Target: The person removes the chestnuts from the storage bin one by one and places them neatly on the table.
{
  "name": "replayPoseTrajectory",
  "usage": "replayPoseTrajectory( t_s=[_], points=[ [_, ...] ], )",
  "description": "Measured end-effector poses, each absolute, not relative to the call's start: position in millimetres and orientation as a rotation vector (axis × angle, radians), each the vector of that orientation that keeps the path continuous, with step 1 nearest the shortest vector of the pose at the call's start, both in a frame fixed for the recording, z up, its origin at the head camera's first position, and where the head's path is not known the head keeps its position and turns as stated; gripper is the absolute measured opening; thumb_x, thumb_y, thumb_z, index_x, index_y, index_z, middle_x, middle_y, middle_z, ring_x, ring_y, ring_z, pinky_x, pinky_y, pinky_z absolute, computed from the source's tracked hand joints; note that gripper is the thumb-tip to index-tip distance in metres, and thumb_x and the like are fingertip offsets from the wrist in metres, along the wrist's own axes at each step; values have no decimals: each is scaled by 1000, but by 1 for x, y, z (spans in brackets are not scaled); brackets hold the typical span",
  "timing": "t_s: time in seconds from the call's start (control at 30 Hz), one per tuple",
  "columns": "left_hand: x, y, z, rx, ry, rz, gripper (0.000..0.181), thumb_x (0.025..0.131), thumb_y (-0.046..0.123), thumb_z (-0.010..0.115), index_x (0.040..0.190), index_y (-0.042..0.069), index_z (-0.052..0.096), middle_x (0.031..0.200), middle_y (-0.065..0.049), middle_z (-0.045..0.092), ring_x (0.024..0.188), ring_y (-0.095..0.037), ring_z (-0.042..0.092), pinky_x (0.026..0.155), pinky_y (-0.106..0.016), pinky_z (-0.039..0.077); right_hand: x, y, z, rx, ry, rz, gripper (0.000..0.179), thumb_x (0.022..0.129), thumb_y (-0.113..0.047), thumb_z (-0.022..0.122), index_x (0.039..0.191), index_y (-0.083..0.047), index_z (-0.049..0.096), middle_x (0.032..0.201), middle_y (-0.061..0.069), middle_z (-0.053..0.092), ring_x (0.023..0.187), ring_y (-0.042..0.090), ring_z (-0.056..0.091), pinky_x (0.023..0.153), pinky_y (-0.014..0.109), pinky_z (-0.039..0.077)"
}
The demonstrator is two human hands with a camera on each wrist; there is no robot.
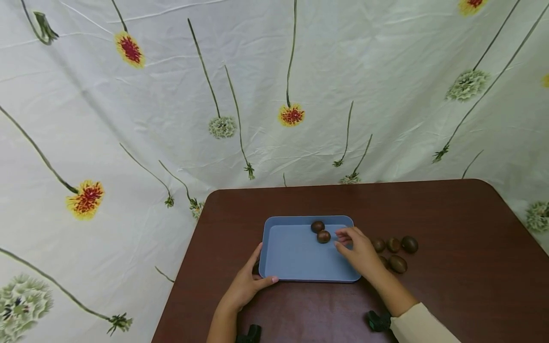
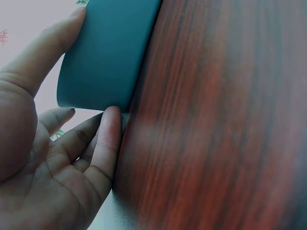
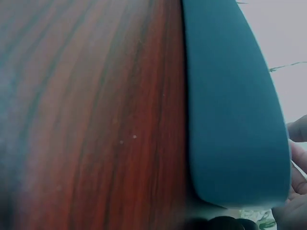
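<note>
A blue rectangular tray (image 1: 291, 262) lies on the table. Inside it, near the far edge, sit two round, glossy brown fruits (image 1: 323, 237) close together. My left hand (image 1: 244, 288) grips the tray's near left corner, thumb at the near side and fingers along the left side. In the left wrist view, the thumb (image 2: 53, 43) and fingertips meet the tray wall (image 2: 105, 57). Over the tray's right side hovers my right hand (image 1: 358, 250), fingers loosely bent, nothing between them. It shows partly past the tray wall (image 3: 235, 105) in the right wrist view.
Several more brown fruits (image 1: 398, 264) lie on the dark wooden table (image 1: 463, 267) just right of the tray, partly behind my right hand. A white cloth with printed flowers (image 1: 257, 95) hangs beyond the table's far edge.
</note>
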State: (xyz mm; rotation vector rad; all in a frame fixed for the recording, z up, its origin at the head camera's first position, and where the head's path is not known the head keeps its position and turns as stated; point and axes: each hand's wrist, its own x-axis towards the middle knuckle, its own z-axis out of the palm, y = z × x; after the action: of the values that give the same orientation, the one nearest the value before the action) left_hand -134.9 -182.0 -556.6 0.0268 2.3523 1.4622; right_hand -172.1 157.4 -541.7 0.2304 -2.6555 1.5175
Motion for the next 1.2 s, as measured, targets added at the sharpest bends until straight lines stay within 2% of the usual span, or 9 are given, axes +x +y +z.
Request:
replayPoseTrajectory(
  t_s=[0.47, 0.93, 1.2],
  points=[
    [-136, -182, -557, 15, 2347, 1463, 114, 78, 48, 85, 163, 42, 9, 168, -12, 23, 77, -21, 62, 68, -35, 50, -192, 144, -542, 289, -2722, 1371, 29, 93, -13, 73, 121, -4, 68, 111, 9, 65, 100, 22, 64, 88, 39, 54],
    [-135, -183, -556, 16, 2353, 1461, 113, 79, 47, 85, 163, 41, 10, 168, -13, 23, 78, -21, 63, 70, -35, 50, -199, 135, -547, 282, -2862, 1099, 35, 90, -21, 78, 122, -10, 69, 109, 5, 62, 93, 19, 59, 79, 38, 48],
    [-135, -182, -557, 8, 2361, 1454, 112, 79, 48, 85, 162, 44, 10, 169, -9, 22, 77, -20, 63, 69, -35, 50, -198, 134, -548, 277, -2896, 1006, 38, 89, -23, 79, 125, -14, 69, 111, 4, 63, 94, 18, 60, 77, 38, 48]
  ],
)
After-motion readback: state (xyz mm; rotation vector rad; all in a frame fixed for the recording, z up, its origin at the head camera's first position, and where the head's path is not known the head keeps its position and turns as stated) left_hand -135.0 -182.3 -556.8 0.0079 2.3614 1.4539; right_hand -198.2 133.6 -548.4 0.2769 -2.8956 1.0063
